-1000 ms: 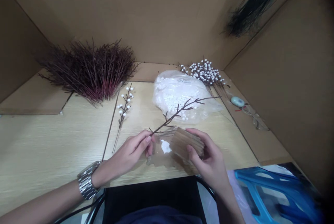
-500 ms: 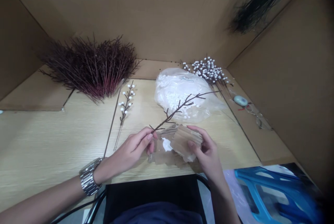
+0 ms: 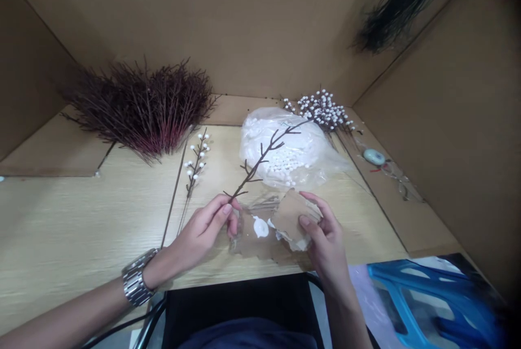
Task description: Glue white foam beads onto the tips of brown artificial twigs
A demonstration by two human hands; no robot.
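Note:
My left hand (image 3: 209, 229) pinches the lower end of a bare brown twig (image 3: 260, 160), which slants up to the right over the plastic bag. Between thumb and fingers, my right hand (image 3: 325, 232) grips a torn piece of cardboard (image 3: 291, 216). Beneath it on the table lies another cardboard piece (image 3: 248, 238) with a blob of white paste (image 3: 261, 227). A finished-looking twig with white berries (image 3: 197, 162) lies to the left. The clear plastic bag (image 3: 280, 148) holds many white balls.
A large heap of bare brown twigs (image 3: 150, 105) lies at the back left. White-berried twigs (image 3: 323, 107) lie at the back right, near a light blue oval object (image 3: 373, 157). Cardboard walls (image 3: 252, 23) surround the table. A blue plastic frame (image 3: 394, 300) is at the lower right.
The twig in my left hand has turned more upright, its tip moving left. My right hand has tilted its cardboard piece and shifted it slightly right.

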